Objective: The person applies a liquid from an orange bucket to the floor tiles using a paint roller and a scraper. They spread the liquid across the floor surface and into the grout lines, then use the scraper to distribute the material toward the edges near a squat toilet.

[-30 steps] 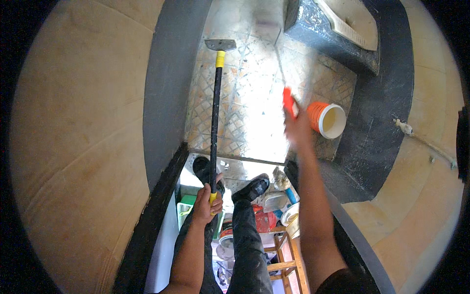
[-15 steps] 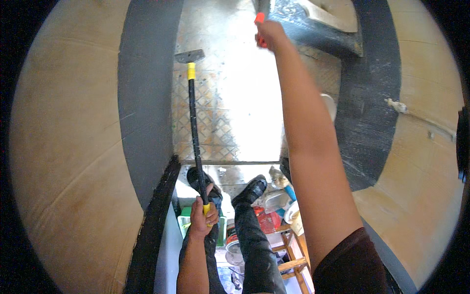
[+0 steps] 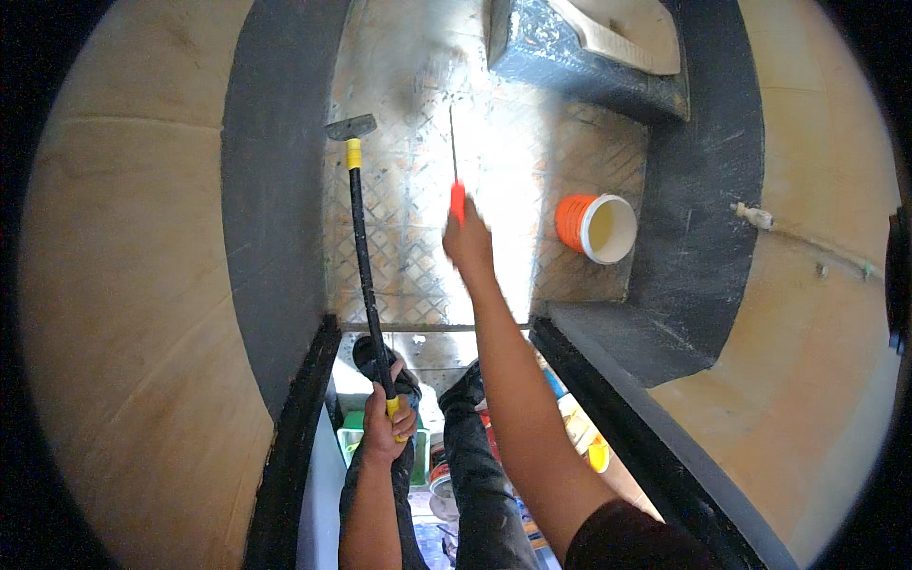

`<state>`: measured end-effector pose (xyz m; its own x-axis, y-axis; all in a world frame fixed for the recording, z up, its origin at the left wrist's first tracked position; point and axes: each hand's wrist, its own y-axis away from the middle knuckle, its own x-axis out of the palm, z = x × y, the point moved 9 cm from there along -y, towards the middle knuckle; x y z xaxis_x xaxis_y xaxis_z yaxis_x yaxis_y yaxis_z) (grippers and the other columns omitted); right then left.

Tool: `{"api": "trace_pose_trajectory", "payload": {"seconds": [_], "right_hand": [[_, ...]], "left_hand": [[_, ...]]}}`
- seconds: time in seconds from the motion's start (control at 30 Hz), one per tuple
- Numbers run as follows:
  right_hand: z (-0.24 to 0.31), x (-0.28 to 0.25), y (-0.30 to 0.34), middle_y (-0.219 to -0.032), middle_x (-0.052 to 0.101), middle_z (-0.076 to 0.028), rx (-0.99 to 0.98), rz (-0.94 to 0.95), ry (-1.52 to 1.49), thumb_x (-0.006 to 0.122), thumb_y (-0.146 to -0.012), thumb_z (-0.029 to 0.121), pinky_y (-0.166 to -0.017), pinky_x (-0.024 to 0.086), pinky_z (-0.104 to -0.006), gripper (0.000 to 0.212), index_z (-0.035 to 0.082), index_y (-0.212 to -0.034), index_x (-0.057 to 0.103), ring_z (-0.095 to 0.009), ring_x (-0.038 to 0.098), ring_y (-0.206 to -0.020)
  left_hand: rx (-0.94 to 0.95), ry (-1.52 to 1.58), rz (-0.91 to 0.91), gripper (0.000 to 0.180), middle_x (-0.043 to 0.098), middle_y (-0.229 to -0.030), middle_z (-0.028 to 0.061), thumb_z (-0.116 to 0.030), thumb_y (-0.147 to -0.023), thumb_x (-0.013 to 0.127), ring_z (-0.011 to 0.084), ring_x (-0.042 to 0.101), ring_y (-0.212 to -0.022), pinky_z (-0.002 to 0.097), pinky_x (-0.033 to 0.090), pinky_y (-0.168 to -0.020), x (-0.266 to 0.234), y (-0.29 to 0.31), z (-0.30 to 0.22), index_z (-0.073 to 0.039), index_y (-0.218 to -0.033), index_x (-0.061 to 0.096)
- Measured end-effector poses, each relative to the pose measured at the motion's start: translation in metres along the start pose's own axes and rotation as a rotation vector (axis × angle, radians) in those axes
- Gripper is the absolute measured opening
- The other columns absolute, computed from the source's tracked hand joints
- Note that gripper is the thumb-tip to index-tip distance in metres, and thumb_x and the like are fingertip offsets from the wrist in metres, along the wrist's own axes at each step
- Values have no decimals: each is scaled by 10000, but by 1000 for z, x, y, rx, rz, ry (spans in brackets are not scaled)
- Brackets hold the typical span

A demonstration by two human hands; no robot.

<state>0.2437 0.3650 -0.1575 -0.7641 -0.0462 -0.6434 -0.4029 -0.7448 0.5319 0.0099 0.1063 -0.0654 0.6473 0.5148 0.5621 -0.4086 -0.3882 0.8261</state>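
Right hand [image 3: 469, 245], closed around a red-handled tool [image 3: 458, 198] over tiled floor [image 3: 589, 142], seemingly needed a steady wrist while the left hand [image 3: 382, 435] clutched a long scraper [image 3: 365, 247] near the gray wall [image 3: 280, 190].

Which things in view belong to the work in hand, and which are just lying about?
In hand:
long scraper, held by the left hand
red-handled tool, held by the right hand

Untouched, seemingly just lying about:
orange bucket
green crate
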Motion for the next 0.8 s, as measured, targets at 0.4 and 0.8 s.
{"api": "trace_pose_trajectory", "payload": {"seconds": [0.4, 0.8], "right_hand": [[44, -84, -102, -795, 642, -98, -33, 37, -611, 686, -942, 330, -501, 496, -341, 580, -18, -1383, 540, -168, 620, -598], [-138, -29, 230, -1082, 655, -361, 346, 129, 3, 538, -995, 284, -889, 513, -557, 578, 50, -1506, 401, -527, 638, -1037]], "left_hand": [[-9, -138, 10, 643, 373, -583, -60, -614, -1037, 343, 52, 296, -410, 227, 285, -381, 17, -4, 11, -261, -1572, 310], [-9, -124, 4, 621, 374, -581, -49, -601, -1048, 328, 49, 300, -405, 212, 302, -368, 23, -8, 17, -286, -1581, 274]]}}
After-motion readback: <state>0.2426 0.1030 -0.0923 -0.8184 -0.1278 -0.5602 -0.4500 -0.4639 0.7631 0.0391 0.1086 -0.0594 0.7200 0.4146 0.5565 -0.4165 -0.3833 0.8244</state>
